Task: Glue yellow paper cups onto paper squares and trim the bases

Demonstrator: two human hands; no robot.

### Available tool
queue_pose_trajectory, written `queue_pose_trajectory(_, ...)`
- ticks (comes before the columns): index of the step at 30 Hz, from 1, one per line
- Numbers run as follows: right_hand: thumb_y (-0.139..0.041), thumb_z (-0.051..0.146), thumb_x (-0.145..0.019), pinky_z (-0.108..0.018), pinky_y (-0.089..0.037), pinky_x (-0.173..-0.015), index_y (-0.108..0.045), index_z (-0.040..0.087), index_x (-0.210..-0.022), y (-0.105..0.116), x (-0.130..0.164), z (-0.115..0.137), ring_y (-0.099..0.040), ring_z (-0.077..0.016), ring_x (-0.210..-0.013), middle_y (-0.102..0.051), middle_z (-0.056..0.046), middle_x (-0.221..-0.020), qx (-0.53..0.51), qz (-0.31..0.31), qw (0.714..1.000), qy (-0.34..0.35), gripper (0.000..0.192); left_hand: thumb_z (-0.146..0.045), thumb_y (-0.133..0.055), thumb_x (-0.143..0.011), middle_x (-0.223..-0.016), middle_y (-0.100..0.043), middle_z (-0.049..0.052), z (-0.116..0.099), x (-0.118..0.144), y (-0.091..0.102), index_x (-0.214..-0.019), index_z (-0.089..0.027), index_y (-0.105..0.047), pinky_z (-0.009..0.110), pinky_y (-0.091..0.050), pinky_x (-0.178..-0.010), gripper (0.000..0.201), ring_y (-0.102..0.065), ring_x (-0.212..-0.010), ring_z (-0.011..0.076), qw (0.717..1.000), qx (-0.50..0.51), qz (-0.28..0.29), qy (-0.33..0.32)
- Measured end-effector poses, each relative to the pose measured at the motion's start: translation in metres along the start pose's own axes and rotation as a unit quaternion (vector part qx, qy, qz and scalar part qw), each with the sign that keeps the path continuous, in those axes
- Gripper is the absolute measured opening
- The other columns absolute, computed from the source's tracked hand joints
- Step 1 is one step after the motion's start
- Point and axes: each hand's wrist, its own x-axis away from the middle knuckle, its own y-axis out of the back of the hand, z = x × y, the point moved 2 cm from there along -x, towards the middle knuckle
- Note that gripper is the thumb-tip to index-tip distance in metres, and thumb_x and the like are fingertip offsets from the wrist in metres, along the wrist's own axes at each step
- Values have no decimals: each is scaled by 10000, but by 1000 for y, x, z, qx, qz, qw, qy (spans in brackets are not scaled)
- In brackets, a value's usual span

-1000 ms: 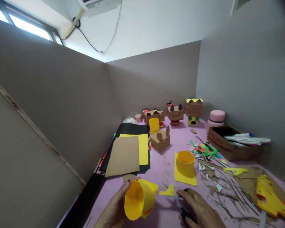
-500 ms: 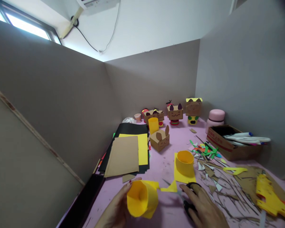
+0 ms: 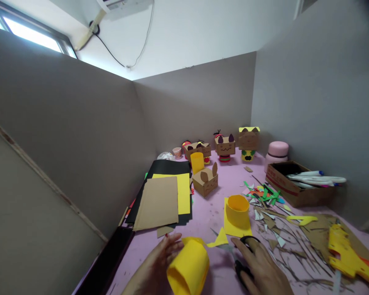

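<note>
My left hand (image 3: 161,260) is around the left side of a yellow paper tube (image 3: 190,264), which is tilted with its open end toward me. In my right hand (image 3: 263,266) is a pair of scissors (image 3: 240,268) with black handles, blades pointing left. A cut strip of yellow paper (image 3: 220,238) trails from the tube's base and lies by the blades; whether it is still joined cannot be made out. Just beyond, a second yellow tube (image 3: 237,212) stands upright on a yellow paper square (image 3: 230,230).
Cardboard, yellow and black sheets (image 3: 160,200) are stacked at left. A cardboard box with ears (image 3: 205,182) sits mid-table, with decorated figures (image 3: 224,146) behind. Paper scraps (image 3: 273,229), a yellow glue gun (image 3: 344,254), a box of pens (image 3: 289,192) and a pink bottle (image 3: 277,151) occupy the right.
The tube in my left hand has tipped, its open end swinging down toward me, and my left fingers have loosened. The yellow strip has lifted into a point near the blades.
</note>
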Motion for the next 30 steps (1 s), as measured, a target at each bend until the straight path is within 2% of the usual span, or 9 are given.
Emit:
queue_pose_trajectory(4, -506, 15, -683, -430, -545, -901, -586, 160, -1290, 3, 0, 6, -618, -330, -1125, -645, -195, -1218, 17, -6, 1000, 8, 630, -499, -680, -749, -1313, -585, 130, -17, 7, -10, -1120, -196, -669, 430, -304, -1064, 478, -473, -1253, 316, 974, -190, -27, -121)
queue_pose_trajectory(7, -500, 13, -687, -426, -553, -886, -584, 173, -1289, 4, 0, 8, -618, -325, -1124, -647, -187, -1219, 21, -8, 1000, 7, 629, -412, -734, -714, -1276, -616, 127, -26, 9, -32, -1085, -220, -699, 431, -289, -1069, 419, -465, -1252, 334, 919, -342, 5, -194)
queue_pose_trajectory(11, -498, 10, -692, -420, -558, -879, -572, 155, -1295, 2, 0, 4, -631, -323, -1100, -647, -197, -1208, 9, -19, 1000, 10, 625, -394, -762, -662, -1090, -705, 146, -23, 4, -59, -944, -209, -755, 485, -343, -995, 338, -557, -1100, 386, 834, -493, 25, -248)
queue_pose_trajectory(15, -504, 38, -726, -367, -583, -837, -538, 163, -1318, -3, 0, -3, -663, -297, -1050, -667, -180, -1163, -2, -37, 998, 45, 606, -433, -735, -679, -939, -750, 142, -11, -2, -70, -837, -221, -774, 559, -258, -1029, 267, -615, -980, 384, 788, -551, 1, -274)
queue_pose_trajectory(18, -513, 60, -740, -349, -600, -797, -515, 162, -1325, -5, 0, -6, -680, -293, -1022, -677, -175, -1136, 13, -61, 996, 62, 594, -314, -704, -708, -959, -753, 152, -6, -1, -71, -893, -195, -763, 610, -154, -1064, 227, -635, -971, 369, 762, -576, -35, -293)
queue_pose_trajectory(20, -514, 68, -745, -332, -607, -772, -505, 149, -1324, -5, 1, -5, -691, -288, -997, -682, -177, -1114, 21, -72, 995, 70, 585, -259, -668, -734, -923, -757, 126, -4, 1, -72, -861, -190, -750, 631, -136, -1056, 167, -648, -944, 336, 731, -611, -46, -300)
queue_pose_trajectory(22, -514, 80, -753, -322, -610, -760, -498, 144, -1324, -4, 2, -3, -695, -286, -986, -686, -177, -1102, 27, -77, 994, 71, 574, -236, -611, -790, -854, -757, 70, -2, 2, -75, -794, -212, -733, 643, -142, -1044, 124, -657, -897, 287, 695, -651, -31, -304)
queue_pose_trajectory(25, -506, 86, -758, -311, -607, -769, -481, 148, -1333, -2, 1, 0, -697, -277, -986, -689, -169, -1096, 31, -77, 994, 75, 579, -185, -532, -845, -838, -753, 40, 1, 2, -78, -808, -237, -717, 666, -157, -1024, 196, -655, -887, 258, 657, -681, -2, -322)
queue_pose_trajectory(30, -499, 71, -751, -300, -613, -738, -463, 155, -1349, -2, 1, 0, -693, -282, -988, -689, -166, -1091, 43, -80, 994, 67, 604, -212, -459, -887, -816, -735, 38, 2, 1, -80, -771, -222, -683, 691, -122, -1028, 253, -652, -878, 247, 634, -698, 12, -333)
